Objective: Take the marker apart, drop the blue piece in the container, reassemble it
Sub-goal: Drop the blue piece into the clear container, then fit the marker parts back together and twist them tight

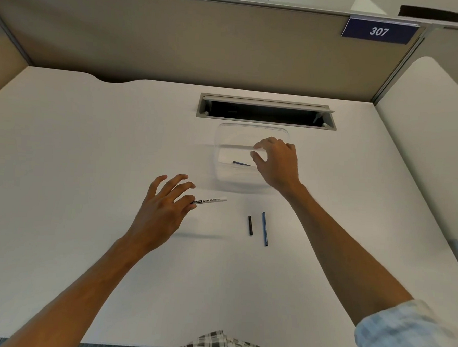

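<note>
Hovering over the clear container [226, 136] at 12 o'clock, right hand [277, 162] with fingers spread and empty, probably just above the blue piece [241, 163] lying inside. Holding the white marker body [211, 201] by one end with left hand [165, 204] near the centre, other fingers fanned, likely to keep it ready for rebuilding. Printed on the barrel: "WHITE BOARD". Resting apart on the worktop [78, 139] at 5 o'clock, a black part [250, 225] and a long blue rod [264, 228]. Reading "307" on the blue sign [379, 31] at 1 o'clock.
</note>
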A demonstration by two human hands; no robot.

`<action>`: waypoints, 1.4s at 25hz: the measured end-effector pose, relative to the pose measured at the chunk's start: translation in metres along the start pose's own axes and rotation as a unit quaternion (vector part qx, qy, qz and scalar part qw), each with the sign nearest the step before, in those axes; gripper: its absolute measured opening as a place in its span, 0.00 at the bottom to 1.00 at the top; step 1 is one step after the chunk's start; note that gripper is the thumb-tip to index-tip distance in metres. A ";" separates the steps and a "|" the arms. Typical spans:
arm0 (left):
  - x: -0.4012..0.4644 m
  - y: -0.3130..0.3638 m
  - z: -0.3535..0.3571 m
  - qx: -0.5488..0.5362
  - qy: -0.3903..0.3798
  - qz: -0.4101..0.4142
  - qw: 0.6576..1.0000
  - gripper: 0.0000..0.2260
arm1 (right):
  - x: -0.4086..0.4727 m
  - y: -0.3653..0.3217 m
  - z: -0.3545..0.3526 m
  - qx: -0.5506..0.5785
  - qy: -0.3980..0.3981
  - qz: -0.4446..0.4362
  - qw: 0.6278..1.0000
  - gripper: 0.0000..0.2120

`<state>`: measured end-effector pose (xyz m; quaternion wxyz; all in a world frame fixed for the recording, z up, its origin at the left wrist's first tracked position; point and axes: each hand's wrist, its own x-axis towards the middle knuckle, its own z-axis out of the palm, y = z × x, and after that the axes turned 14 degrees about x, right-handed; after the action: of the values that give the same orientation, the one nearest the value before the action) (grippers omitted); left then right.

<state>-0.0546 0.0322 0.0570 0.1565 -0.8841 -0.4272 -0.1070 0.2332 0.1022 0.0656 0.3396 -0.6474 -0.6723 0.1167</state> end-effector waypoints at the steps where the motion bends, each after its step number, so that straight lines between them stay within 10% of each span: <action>1: 0.000 0.001 -0.001 0.001 -0.001 0.000 1.000 0.07 | -0.008 0.000 -0.003 0.020 0.018 -0.001 1.000 0.10; 24: -0.009 0.030 -0.020 -0.013 -0.015 0.012 1.000 0.16 | -0.176 0.023 0.020 -0.011 0.007 0.140 0.990 0.06; 35: -0.010 0.036 -0.030 -0.053 -0.007 -0.001 0.999 0.15 | -0.170 -0.016 -0.028 0.363 0.081 0.168 0.913 0.06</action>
<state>-0.0341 -0.0070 0.0750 0.1069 -0.8916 -0.4224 -0.1234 0.2259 -0.0689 0.0437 0.5799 -0.5896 -0.4354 0.3556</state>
